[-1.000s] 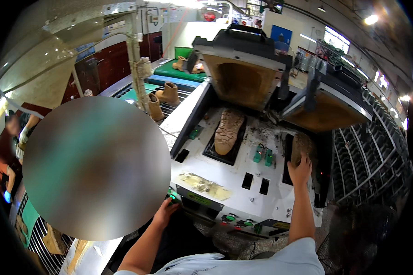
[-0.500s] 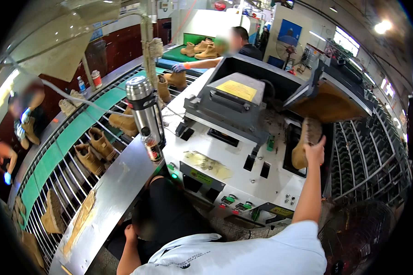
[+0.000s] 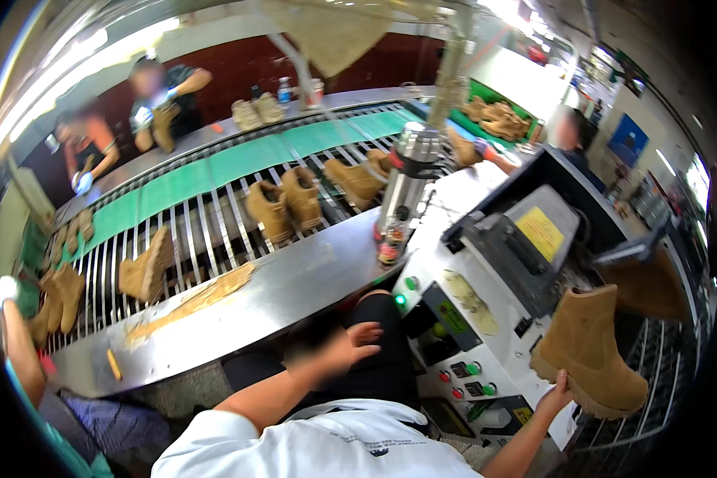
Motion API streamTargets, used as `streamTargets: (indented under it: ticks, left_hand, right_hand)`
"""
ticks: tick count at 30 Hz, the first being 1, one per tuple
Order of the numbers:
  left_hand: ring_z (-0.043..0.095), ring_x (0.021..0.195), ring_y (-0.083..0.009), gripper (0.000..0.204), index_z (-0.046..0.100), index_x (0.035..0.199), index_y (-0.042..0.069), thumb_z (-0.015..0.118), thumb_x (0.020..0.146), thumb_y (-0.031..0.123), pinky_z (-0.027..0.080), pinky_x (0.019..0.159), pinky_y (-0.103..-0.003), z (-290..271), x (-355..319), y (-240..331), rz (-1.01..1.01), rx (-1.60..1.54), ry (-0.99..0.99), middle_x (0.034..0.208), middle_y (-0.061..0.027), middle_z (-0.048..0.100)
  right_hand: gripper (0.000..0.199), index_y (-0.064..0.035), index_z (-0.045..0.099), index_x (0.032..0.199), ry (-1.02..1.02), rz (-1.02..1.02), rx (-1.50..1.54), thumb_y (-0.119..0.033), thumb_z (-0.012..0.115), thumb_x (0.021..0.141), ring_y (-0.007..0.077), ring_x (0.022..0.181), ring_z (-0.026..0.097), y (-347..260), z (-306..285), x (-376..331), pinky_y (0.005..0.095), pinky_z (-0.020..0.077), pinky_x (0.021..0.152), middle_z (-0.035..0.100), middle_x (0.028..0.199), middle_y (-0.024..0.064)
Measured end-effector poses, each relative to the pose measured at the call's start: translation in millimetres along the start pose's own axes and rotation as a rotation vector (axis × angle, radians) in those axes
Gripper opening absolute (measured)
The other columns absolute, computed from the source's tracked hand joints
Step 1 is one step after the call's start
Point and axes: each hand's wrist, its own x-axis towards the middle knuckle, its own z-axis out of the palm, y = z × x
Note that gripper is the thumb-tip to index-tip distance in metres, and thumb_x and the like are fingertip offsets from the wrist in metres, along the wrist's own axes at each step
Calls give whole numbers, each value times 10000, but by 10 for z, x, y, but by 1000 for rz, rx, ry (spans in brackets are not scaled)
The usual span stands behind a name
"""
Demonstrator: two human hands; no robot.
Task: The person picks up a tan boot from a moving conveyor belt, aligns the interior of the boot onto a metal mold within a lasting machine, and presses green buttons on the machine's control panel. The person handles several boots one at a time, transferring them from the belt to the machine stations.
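A tan boot (image 3: 589, 346) is held up at the right, beside the pressing machine. My right hand (image 3: 560, 392) grips it low by the sole, with the shaft pointing up. Over my lap, my left hand (image 3: 357, 344) is empty, its fingers apart. Just behind the held boot stands the machine's raised lid (image 3: 653, 283), partly hidden by it. The machine's closed pad (image 3: 526, 247), with a yellow label, lies to the left of the boot.
A roller conveyor (image 3: 207, 267) carries several tan boots (image 3: 268, 209) on the left. A steel thermos (image 3: 410, 171) and a small bottle (image 3: 391, 243) stand at the metal ledge's end. Co-workers work across and beside the conveyor. A metal rack (image 3: 653, 390) stands at right.
My right hand has lifted the boot out of the machine's right bay and turned it upright. My left hand has come up over my lap. The view has swung left toward the conveyor.
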Motion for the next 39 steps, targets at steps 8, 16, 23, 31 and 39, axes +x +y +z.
streamTargets:
  ticks: [8, 16, 23, 31, 39]
  left_hand:
    - [496, 1227, -331, 824, 364, 1375, 9, 760, 714, 301, 376, 1060, -488, -402, -204, 988, 207, -940, -47, 1333, -166, 504]
    - [511, 1177, -341, 594, 440, 1312, 12, 625, 774, 182, 396, 1035, -494, -2198, -1227, 572, 529, -884, 953, 1270, -157, 540]
    - [603, 986, -250, 460, 547, 1168, 35, 683, 729, 56, 477, 890, -392, -3992, -514, 617, 424, -477, 1335, 1087, -94, 630]
    - [610, 983, -221, 644, 460, 1234, 26, 781, 678, 70, 490, 861, -362, -3936, 155, 160, 357, 68, 1487, 1095, -102, 622]
    - [515, 1177, -355, 713, 518, 1243, 30, 795, 631, 268, 424, 977, -405, -3833, -179, 525, -47, 714, 1197, 1253, -181, 554]
  right_hand:
    - [671, -25, 542, 1230, -1557, -98, -311, -275, 811, 668, 262, 1081, 566, -1360, 2608, -1058, 355, 445, 931, 596, 1185, 119]
    - [343, 27, 670, 890, -1717, 605, -388, -307, 602, 926, 141, 695, 656, -370, 3301, -1618, 251, 510, 647, 692, 806, 116]
    - [298, 8, 657, 801, -1639, 655, -361, -255, 591, 925, 119, 659, 608, 639, 3296, -2145, 250, 487, 628, 653, 735, 56]
    - [251, -49, 659, 796, -1562, 98, -370, -296, 653, 839, 256, 636, 629, 631, 4176, -2870, 349, 482, 607, 648, 701, 110]
    - [152, -120, 595, 723, -1453, -551, -300, -244, 652, 790, 275, 630, 599, 915, 5037, -3825, 420, 468, 572, 597, 631, 37]
